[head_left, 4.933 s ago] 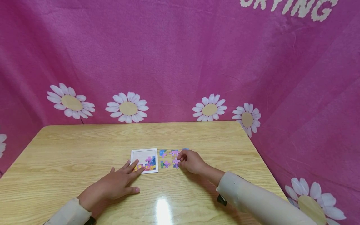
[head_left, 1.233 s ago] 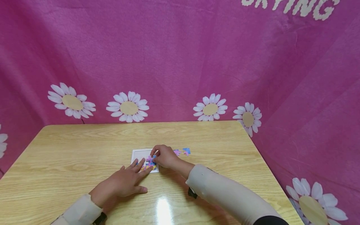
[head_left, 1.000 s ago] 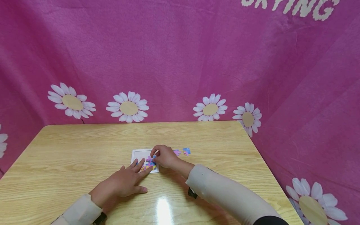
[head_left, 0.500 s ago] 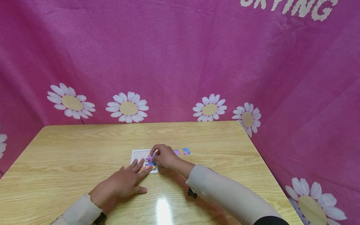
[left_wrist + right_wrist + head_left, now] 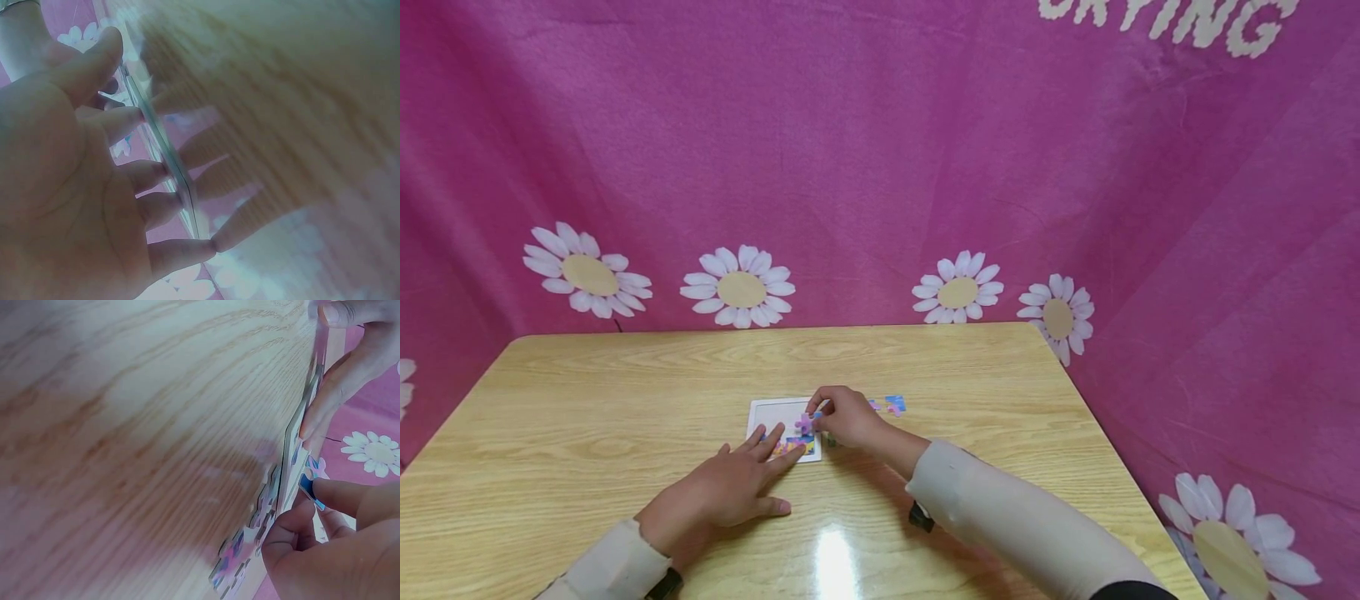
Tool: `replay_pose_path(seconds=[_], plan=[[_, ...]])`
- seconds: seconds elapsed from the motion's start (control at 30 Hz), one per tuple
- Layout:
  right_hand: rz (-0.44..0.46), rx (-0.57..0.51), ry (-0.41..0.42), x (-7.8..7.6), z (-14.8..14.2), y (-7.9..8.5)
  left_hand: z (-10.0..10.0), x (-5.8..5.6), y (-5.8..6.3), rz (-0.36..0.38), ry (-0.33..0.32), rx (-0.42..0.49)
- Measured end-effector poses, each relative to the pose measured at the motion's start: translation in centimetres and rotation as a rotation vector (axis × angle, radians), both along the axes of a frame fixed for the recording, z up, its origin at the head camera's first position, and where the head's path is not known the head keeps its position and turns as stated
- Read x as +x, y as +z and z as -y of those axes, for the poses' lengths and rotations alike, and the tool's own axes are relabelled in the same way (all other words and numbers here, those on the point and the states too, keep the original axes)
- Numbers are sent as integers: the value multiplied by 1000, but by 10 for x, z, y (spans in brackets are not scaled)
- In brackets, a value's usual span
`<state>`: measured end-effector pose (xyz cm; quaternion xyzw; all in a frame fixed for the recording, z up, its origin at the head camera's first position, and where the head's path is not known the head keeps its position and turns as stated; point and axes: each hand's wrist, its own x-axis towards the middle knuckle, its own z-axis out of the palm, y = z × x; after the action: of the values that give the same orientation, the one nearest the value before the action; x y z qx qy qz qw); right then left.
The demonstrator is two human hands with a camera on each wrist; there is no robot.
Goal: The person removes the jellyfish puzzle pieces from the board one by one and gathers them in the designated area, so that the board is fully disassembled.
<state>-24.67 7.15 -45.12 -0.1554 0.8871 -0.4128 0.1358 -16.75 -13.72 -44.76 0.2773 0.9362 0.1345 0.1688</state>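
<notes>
A white-framed jigsaw tray (image 5: 786,402) lies on the table, with several pink, yellow and blue pieces fitted along its near side. My left hand (image 5: 730,483) rests spread across its near left corner, fingertips over the fitted pieces. Over the right part of the tray, my right hand (image 5: 848,418) pinches a pink and blue puzzle piece (image 5: 804,425) between thumb and finger. In the right wrist view that puzzle piece (image 5: 310,487) is tilted above the tray. The left wrist view shows the left palm (image 5: 69,187) and its fingers reaching onto the tray's edge.
Loose puzzle pieces (image 5: 895,405) lie right of the tray, partly hidden behind the right hand. The wooden table (image 5: 625,392) reaches back to a pink cloth (image 5: 850,167) printed with daisies, which also hangs along the right side.
Since the oldest frame, my right hand has gone left from the loose pieces to the tray. In the last half second it shifts slightly right with the piece; the left hand stays put.
</notes>
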Motion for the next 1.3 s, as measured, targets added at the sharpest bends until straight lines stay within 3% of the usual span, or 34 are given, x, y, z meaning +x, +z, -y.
replay_pose_path(seconds=[0.13, 0.4, 0.87, 1.1, 1.3], plan=[[21, -27, -3, 1, -5, 0, 0, 0, -1, 0, 6, -2], [-25, 0, -5, 2, -17, -1, 1, -1, -3, 8, 10, -4], [38, -56, -26, 6, -39, 0, 0, -2, -5, 23, 20, -4], [-39, 16, -27, 7, -53, -1, 0, -3, -4, 38, 26, -5], [1, -20, -37, 7, -67, -1, -1, -3, -4, 42, 26, -3]])
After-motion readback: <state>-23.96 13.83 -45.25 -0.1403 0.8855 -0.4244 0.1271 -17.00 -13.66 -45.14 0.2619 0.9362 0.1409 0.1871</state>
